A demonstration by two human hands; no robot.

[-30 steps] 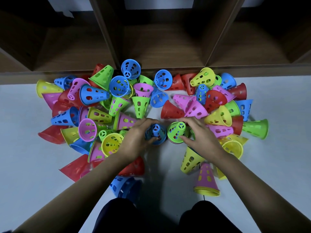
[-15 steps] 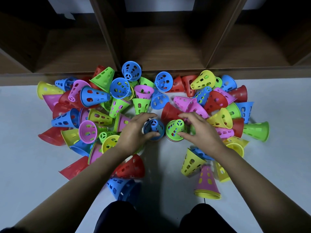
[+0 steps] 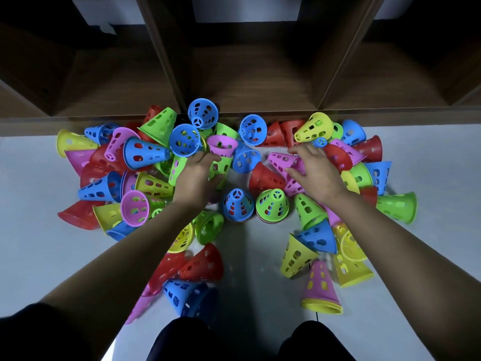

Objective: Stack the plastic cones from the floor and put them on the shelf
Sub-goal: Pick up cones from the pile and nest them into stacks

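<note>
Left hand grips a green cone; right hand spreads its grip wide over a pink cone.

Single head cam, close, aimed fwd/down at floor before shelf.

Bottom edge first: two knees in dark cloth, the left knee and the right knee, set apart with a pale gap between them, and a dark sleeve fills the lower left corner. A thin dark line runs just above the right knee. Up top, a pale wall shows in strips along the edge, with a ragged white scrap hanging at the upper left
</note>
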